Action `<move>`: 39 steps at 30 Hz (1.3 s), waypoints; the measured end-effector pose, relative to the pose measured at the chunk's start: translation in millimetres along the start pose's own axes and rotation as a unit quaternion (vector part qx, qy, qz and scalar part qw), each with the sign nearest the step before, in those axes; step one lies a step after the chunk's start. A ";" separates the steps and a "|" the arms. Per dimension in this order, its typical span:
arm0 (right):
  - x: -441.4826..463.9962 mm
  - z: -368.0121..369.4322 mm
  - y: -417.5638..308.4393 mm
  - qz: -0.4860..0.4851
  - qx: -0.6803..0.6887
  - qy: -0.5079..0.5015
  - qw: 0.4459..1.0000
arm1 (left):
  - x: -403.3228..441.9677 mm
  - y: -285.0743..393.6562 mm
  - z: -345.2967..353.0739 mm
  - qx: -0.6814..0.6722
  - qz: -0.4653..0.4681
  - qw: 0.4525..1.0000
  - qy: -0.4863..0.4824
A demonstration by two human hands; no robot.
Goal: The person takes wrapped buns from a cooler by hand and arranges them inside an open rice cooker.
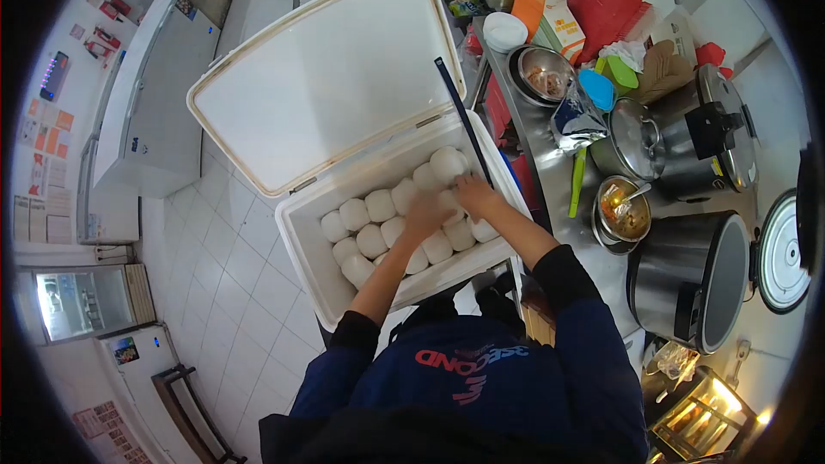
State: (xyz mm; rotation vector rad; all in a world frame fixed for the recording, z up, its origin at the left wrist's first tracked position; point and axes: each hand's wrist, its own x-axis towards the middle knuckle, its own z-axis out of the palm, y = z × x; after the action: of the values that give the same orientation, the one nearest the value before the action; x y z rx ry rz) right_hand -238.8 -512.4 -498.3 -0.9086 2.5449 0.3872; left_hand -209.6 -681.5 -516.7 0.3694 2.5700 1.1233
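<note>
An open white cooler box (296, 228) holds several round white dough-like balls (371, 241), packed side by side in rows. Over the middle of the balls is my left hand (427, 213), blurred, its fingers hard to make out. My right hand (475, 195) rests at the right end of the box, its fingers touching or just above the balls there. What lies under either palm is hidden. The raised lid (326, 77) leans away at the box's far side, and a dark strip (464, 120) slants across the box's right corner.
A steel counter (563, 232) runs along the right, with a bowl of food (625, 210), a green-handled utensil (577, 182), a lidded pot (636, 142) and a large open cooker (687, 283). White freezers (163, 94) stand at the left beyond the tiled floor (232, 241).
</note>
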 end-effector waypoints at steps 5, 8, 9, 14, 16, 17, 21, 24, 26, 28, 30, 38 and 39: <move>-4.8 26.3 12.5 -0.027 0.024 0.104 0.994 | 1.6 28.9 -7.9 0.006 0.008 1.000 -0.028; -32.9 -17.0 13.4 -0.017 0.094 0.105 0.990 | -2.8 -12.3 17.4 -0.153 -0.007 0.988 -0.014; -32.8 -12.3 17.9 -0.030 0.191 0.097 0.976 | -3.3 -29.2 23.9 -0.207 -0.075 0.975 -0.025; -26.5 7.3 14.6 -0.019 0.330 -0.199 0.922 | 17.5 -51.0 12.0 -0.687 -0.143 0.712 -0.033; -17.1 26.5 7.6 -0.003 0.324 -0.214 0.922 | 34.2 -8.5 1.5 -0.656 -0.169 0.735 0.021; -11.7 35.9 4.6 0.004 0.319 -0.223 0.921 | 42.3 2.3 -1.1 -0.641 -0.183 0.744 0.050; -11.5 40.8 1.9 0.030 0.264 -0.130 0.955 | 68.6 18.5 15.3 -0.508 -0.156 0.845 0.052; -4.0 30.8 0.1 0.053 0.263 -0.105 0.958 | 79.8 23.2 23.3 -0.472 -0.200 0.852 0.104; 3.9 24.7 -2.1 0.070 0.261 -0.096 0.958 | 79.6 22.0 26.5 -0.445 -0.206 0.864 0.113; 15.2 21.4 -6.2 0.087 0.255 -0.096 0.958 | 64.3 41.1 13.3 -0.424 -0.187 0.880 0.104; 21.4 18.6 -9.0 0.097 0.252 -0.098 0.958 | 59.7 38.1 15.7 -0.464 -0.155 0.869 0.070; 14.8 13.0 -13.5 0.079 0.269 -0.107 0.954 | 64.2 8.0 32.2 -0.545 -0.199 0.814 0.041; 11.3 11.2 -14.1 0.070 0.277 -0.107 0.952 | 59.5 9.7 28.3 -0.596 -0.185 0.781 0.011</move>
State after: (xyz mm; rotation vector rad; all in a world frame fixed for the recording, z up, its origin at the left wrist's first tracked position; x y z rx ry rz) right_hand -234.4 -524.7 -515.1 -0.4482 2.3277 -0.1840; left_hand -252.4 -635.2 -538.3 -0.4401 1.3331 2.2038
